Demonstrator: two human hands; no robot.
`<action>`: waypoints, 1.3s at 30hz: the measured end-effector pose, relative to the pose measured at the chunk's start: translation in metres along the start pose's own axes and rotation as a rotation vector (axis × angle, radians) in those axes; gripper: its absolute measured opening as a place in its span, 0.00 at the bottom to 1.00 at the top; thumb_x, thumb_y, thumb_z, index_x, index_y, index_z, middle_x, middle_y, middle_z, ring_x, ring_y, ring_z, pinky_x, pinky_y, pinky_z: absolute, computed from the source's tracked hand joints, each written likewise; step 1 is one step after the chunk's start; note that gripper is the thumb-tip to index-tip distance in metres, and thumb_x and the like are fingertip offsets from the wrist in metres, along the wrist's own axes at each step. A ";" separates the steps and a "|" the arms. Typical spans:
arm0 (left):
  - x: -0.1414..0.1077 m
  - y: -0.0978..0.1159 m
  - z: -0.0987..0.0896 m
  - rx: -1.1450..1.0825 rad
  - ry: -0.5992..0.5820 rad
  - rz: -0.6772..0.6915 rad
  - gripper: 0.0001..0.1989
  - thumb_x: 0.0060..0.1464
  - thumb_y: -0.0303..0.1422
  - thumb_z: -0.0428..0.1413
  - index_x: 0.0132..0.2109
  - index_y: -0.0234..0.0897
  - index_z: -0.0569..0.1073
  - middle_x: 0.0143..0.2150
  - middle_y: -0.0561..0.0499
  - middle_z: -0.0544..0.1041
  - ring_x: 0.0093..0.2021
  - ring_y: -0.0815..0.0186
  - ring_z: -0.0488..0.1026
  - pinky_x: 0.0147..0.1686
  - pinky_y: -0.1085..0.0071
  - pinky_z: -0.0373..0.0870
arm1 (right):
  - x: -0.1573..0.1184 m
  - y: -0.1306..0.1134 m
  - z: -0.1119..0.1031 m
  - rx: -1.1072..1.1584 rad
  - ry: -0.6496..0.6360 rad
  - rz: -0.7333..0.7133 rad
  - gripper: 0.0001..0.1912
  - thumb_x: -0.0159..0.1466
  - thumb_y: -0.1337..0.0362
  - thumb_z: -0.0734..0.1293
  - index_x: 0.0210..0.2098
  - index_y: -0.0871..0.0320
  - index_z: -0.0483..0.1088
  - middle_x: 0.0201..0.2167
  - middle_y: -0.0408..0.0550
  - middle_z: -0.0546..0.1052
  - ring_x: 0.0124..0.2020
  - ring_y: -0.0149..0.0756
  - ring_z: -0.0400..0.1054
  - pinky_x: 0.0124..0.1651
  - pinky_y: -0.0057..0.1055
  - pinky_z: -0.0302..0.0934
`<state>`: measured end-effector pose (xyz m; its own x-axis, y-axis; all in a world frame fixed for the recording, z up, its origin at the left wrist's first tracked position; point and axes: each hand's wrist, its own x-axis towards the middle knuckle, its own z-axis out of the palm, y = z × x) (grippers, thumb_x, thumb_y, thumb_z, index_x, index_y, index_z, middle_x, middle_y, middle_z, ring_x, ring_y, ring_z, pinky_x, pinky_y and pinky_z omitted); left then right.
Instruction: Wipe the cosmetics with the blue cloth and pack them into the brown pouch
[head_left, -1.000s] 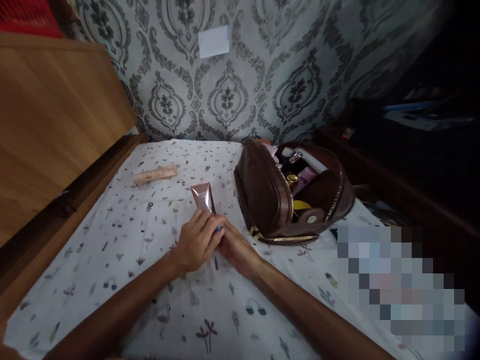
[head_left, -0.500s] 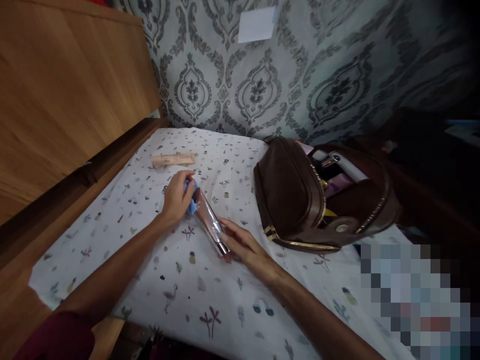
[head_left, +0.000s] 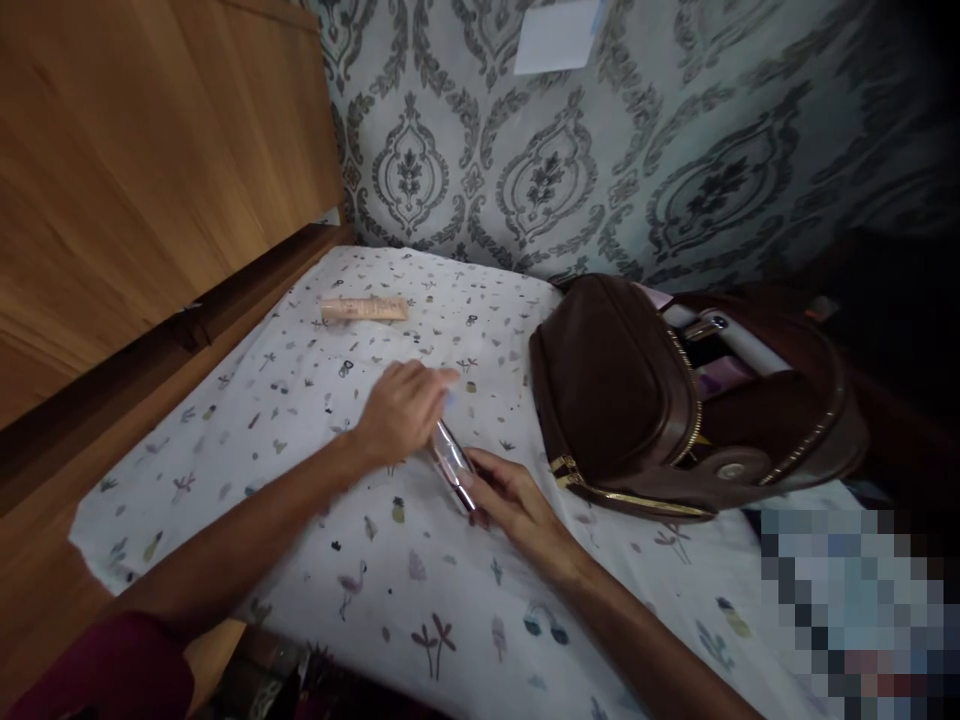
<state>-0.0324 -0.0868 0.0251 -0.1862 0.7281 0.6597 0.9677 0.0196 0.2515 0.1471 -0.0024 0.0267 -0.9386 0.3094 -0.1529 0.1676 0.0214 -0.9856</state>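
Observation:
My right hand (head_left: 514, 500) is closed around the lower end of a shiny, metallic pink cosmetic tube (head_left: 452, 457), which slants up and to the left above the sheet. Over the tube's upper end, my left hand (head_left: 401, 412) is closed with the back of the hand uppermost. A bit of blue cloth (head_left: 450, 398) shows blurred at its fingers; most of the cloth is hidden by the hand. Farther back, a peach-coloured tube or slim box (head_left: 365, 309) lies flat on the patterned white sheet (head_left: 420, 610).
A brown leather bag (head_left: 611, 390) stands unzipped on the right, with several items inside. Wooden panelling (head_left: 165, 170) borders the left side. Behind is a patterned wall (head_left: 544, 180) with a white paper (head_left: 556, 38) on it. A blurred-out patch covers the lower right.
My left hand has moved along the tube toward my right hand and turned over, hiding most of the cloth. The right hand keeps its hold. The whole view has shifted slightly.

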 end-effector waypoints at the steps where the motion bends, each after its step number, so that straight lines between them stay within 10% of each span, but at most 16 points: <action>1: 0.003 -0.013 -0.004 0.005 0.011 -0.092 0.13 0.67 0.34 0.44 0.49 0.39 0.72 0.38 0.46 0.79 0.40 0.60 0.75 0.43 0.62 0.70 | 0.000 -0.001 0.000 -0.004 -0.016 0.004 0.26 0.60 0.40 0.69 0.32 0.59 0.68 0.23 0.38 0.63 0.23 0.26 0.58 0.27 0.26 0.56; 6: 0.018 -0.051 -0.032 0.015 0.135 -0.343 0.13 0.69 0.35 0.42 0.53 0.42 0.68 0.36 0.51 0.76 0.35 0.63 0.74 0.38 0.66 0.70 | 0.002 0.005 -0.002 -0.012 0.113 -0.033 0.26 0.58 0.44 0.71 0.44 0.60 0.74 0.31 0.44 0.73 0.25 0.29 0.63 0.27 0.28 0.62; 10: 0.017 -0.019 -0.034 -0.136 0.308 -0.232 0.11 0.70 0.36 0.44 0.53 0.41 0.67 0.45 0.49 0.77 0.43 0.64 0.76 0.43 0.67 0.71 | 0.006 0.015 -0.005 -0.336 0.394 -0.158 0.21 0.56 0.55 0.72 0.47 0.58 0.75 0.35 0.47 0.76 0.33 0.36 0.69 0.35 0.33 0.66; 17: -0.014 0.040 0.013 -0.079 -0.065 0.235 0.17 0.69 0.29 0.43 0.61 0.35 0.65 0.39 0.47 0.78 0.38 0.61 0.74 0.39 0.64 0.73 | 0.007 0.024 -0.004 -0.595 0.429 -0.293 0.04 0.57 0.64 0.68 0.32 0.57 0.69 0.33 0.47 0.73 0.32 0.35 0.68 0.34 0.31 0.63; 26: 0.002 -0.060 0.000 0.153 -0.188 -0.327 0.15 0.64 0.31 0.47 0.54 0.39 0.69 0.43 0.45 0.78 0.45 0.54 0.75 0.45 0.60 0.71 | 0.004 0.026 -0.010 -0.672 0.364 -0.332 0.13 0.62 0.64 0.69 0.46 0.57 0.71 0.40 0.50 0.75 0.37 0.37 0.71 0.37 0.32 0.66; 30: 0.010 -0.059 -0.012 0.153 -0.109 -0.409 0.15 0.64 0.32 0.46 0.55 0.37 0.69 0.40 0.46 0.77 0.40 0.56 0.75 0.43 0.62 0.69 | 0.002 0.028 -0.008 -0.677 0.355 -0.318 0.18 0.64 0.60 0.69 0.53 0.58 0.68 0.43 0.52 0.78 0.40 0.40 0.73 0.41 0.37 0.68; 34: 0.010 -0.010 -0.013 -0.092 -0.023 -0.238 0.12 0.68 0.34 0.46 0.53 0.37 0.69 0.40 0.49 0.78 0.37 0.63 0.75 0.39 0.67 0.68 | 0.000 0.030 -0.006 -0.813 0.396 -0.455 0.15 0.65 0.65 0.69 0.51 0.58 0.67 0.43 0.53 0.77 0.43 0.43 0.72 0.42 0.39 0.69; 39: 0.001 0.025 -0.004 0.063 -0.273 0.244 0.16 0.70 0.32 0.42 0.38 0.39 0.72 0.29 0.51 0.77 0.32 0.64 0.72 0.37 0.65 0.62 | 0.000 0.030 -0.005 -1.011 0.369 -0.641 0.08 0.66 0.71 0.67 0.44 0.57 0.66 0.38 0.52 0.75 0.41 0.44 0.69 0.41 0.38 0.67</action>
<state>-0.0095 -0.0882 0.0350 0.0951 0.8725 0.4793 0.9882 -0.1409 0.0605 0.1539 0.0028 -0.0028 -0.8235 0.2178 0.5238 0.0221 0.9350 -0.3540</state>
